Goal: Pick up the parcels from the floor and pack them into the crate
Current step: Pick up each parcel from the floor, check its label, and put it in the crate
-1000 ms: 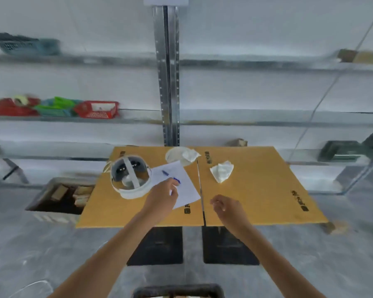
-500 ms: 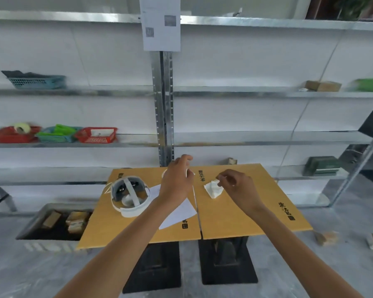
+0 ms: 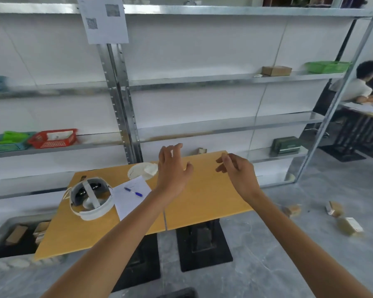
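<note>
shelving: metal rack across the far wall, boards mostly bare. a red basket sits on a middle shelf at the left. a green basket sits on a higher shelf at the right, with a brown box near it on its left.

floor: grey, marbled.

table: yellow top on black bases, standing in front of the shelving.

crate: grey, on the floor left of the table, partly hidden under the top. brown parcels lie inside it.

left hand: raised over the middle of the table, fingers spread and relaxed, holding nothing.

right hand: raised over the right part of the table, fingers loosely bent, holding nothing. apart from the left hand.

headset: white, lying on the left part of the table.

paper: white sheet, just right of the headset.

loose parcels: three, small and brown, on the floor right of the table, well apart from the crate. blurred.

bowl: white, at the far edge of the table, crumpled tissue in it.

pen: blue, lying on the paper.
</note>
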{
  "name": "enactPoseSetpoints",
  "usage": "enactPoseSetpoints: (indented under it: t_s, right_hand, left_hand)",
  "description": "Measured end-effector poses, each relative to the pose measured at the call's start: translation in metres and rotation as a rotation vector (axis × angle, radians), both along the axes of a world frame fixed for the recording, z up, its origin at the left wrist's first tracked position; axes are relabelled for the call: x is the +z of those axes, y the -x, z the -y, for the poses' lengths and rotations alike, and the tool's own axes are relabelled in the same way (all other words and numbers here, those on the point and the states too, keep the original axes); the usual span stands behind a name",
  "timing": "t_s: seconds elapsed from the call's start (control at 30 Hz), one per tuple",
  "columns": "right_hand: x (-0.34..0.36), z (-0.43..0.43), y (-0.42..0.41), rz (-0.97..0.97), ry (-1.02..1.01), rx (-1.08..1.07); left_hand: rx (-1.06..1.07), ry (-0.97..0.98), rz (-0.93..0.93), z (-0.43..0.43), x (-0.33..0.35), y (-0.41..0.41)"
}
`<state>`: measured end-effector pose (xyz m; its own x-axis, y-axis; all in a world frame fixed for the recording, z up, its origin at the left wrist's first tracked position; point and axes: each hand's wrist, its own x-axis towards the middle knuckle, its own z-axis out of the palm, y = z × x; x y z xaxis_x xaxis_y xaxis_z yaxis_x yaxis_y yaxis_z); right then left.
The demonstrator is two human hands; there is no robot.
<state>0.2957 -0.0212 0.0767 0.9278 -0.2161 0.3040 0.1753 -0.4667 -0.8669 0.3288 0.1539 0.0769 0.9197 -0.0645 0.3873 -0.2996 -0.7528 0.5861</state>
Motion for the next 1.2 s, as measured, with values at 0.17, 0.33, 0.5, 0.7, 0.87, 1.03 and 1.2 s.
enactPoseSetpoints:
  t_s: [0.17,0.33,0.5,0.7,0.87,1.03,1.2]
  right_hand:
    - [-0.005,0.113,0.006,-0.02,-0.04,-0.109]
    - [-0.018,0.242,0.015,-0.055,-0.077,-0.203]
    - [-0.029,0.347,0.029,-0.097,-0.109,-0.308]
    - [-0.049,0.422,0.034,-0.125,-0.198,-0.416]
    - [-0.074,0.45,0.014,-0.163,-0.292,-0.48]
    - [-0.098,0.481,-0.031,-0.21,-0.319,-0.502]
    - [-0.112,0.523,-0.105,-0.234,-0.339,-0.545]
  left_hand:
    - [-0.094,0.011,-0.037,0.102,-0.012,-0.002]
    - [-0.153,0.022,-0.083,0.213,-0.027,-0.013]
    - [-0.254,0.085,-0.167,0.314,-0.042,-0.007]
    - [-0.346,0.224,-0.336,0.389,-0.054,-0.012]
    - [-0.376,0.263,-0.427,0.432,-0.07,-0.038]
    - [-0.334,0.421,-0.626,0.481,-0.09,-0.093]
    - [-0.364,0.441,-0.699,0.535,-0.102,-0.169]
